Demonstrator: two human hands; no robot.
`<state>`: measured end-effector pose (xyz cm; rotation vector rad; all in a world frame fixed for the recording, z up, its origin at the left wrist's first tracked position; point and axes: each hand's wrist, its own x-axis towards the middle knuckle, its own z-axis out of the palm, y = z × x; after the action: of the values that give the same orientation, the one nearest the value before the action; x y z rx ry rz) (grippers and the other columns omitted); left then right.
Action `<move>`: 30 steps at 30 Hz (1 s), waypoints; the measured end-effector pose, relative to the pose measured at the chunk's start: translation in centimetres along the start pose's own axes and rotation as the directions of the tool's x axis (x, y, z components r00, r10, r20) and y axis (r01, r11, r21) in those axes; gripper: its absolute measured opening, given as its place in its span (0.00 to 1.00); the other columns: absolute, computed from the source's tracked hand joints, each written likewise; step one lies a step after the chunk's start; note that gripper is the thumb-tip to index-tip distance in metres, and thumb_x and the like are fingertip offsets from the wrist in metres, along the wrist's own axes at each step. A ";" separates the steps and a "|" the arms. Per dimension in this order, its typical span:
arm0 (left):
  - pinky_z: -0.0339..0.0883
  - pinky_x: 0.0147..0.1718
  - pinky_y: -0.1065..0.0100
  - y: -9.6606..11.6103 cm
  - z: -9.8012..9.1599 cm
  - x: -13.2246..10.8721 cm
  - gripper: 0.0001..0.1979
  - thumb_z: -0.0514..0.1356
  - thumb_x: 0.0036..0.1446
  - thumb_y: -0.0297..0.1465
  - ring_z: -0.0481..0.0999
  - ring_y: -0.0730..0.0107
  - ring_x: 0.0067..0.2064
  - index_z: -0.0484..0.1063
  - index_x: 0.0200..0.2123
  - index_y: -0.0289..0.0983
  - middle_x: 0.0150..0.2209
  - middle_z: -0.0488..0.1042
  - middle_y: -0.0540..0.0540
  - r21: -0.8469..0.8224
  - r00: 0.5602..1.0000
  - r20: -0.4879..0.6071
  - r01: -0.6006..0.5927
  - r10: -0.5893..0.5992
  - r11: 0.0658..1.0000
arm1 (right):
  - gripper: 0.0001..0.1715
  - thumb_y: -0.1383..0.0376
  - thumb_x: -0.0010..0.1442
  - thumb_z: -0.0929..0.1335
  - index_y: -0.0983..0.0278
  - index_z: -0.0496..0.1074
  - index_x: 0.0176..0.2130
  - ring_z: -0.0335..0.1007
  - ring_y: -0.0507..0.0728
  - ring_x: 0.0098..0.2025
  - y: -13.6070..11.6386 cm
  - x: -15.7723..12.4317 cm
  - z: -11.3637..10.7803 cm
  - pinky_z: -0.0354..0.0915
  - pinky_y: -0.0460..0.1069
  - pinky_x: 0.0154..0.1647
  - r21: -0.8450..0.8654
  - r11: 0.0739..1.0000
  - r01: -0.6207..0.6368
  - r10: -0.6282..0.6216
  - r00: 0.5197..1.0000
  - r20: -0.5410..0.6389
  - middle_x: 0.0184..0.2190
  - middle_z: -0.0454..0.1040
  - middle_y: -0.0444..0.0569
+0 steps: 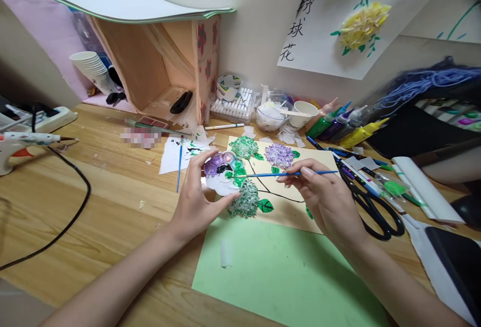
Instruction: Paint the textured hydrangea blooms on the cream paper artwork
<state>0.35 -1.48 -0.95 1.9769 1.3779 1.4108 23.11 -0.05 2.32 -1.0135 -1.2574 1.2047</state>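
My left hand (197,194) grips a small white palette (221,184) by its edges, with purple, black and green paint in its wells. Between the fingers of my right hand (319,187) is a thin blue paintbrush (278,174), its tip over the green paint. Beneath them lies a cream sheet (293,212) with drawn dark stems, green leaves, a purple flower head (278,155) and two green flower heads, one at the top (244,146) and one beside the palette (246,201). The palette hides part of the sheet. A light green sheet (278,272) extends toward me.
Black scissors (376,212), pens and a white roll (428,189) lie at the right. Paint bottles (363,132), a paper cup (302,112) and a marker box (233,106) stand behind. A glue gun (22,144) with a black cable is at the left; another brush (180,164) rests on stained paper.
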 end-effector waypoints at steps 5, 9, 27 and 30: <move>0.61 0.57 0.56 0.2 -0.1 -0.1 0.41 0.69 0.45 0.36 0.63 0.58 0.59 0.54 0.60 0.40 0.57 0.62 0.39 -0.001 0.999 0.034 -0.033 0.033 0.999 | 0.11 0.60 0.61 0.65 0.62 0.75 0.32 0.74 0.53 0.34 0.3 -0.3 -0.1 0.72 0.47 0.36 -0.026 0.999 -0.035 0.037 0.998 0.059 0.30 0.73 0.46; 0.61 0.58 0.56 0.3 -0.2 -0.1 0.40 0.69 0.45 0.37 0.63 0.58 0.59 0.54 0.59 0.40 0.57 0.62 0.39 -0.013 0.999 0.037 -0.023 0.024 1.000 | 0.13 0.60 0.63 0.64 0.61 0.75 0.34 0.75 0.53 0.35 0.3 -0.7 0.1 0.73 0.47 0.37 -0.122 0.992 0.018 -0.005 0.994 0.107 0.32 0.73 0.47; 0.58 0.56 0.51 -1.9 -1.8 0.7 0.36 0.66 0.47 0.41 0.64 0.54 0.58 0.56 0.56 0.38 0.56 0.63 0.37 0.047 0.896 -0.158 0.427 -0.415 0.903 | 0.10 0.66 0.59 0.65 0.55 0.76 0.32 0.69 0.61 0.39 -3.9 -1.6 -0.9 0.64 0.56 0.40 -0.237 0.905 0.353 -0.401 0.893 -0.203 0.32 0.72 0.48; 0.55 0.57 0.47 -3.3 -2.8 0.4 0.40 0.66 0.44 0.44 0.62 0.48 0.59 0.54 0.56 0.34 0.57 0.61 0.33 0.119 0.820 -0.140 0.571 -0.556 0.812 | 0.10 0.66 0.58 0.64 0.55 0.76 0.32 0.69 0.60 0.37 -5.0 -0.8 -1.6 0.64 0.56 0.40 -0.195 0.925 0.326 -0.373 0.877 -0.302 0.34 0.72 0.48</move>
<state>-3.74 -0.30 -1.94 1.3937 1.9651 1.1483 25.25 -1.35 7.03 -0.9882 -1.1996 0.6391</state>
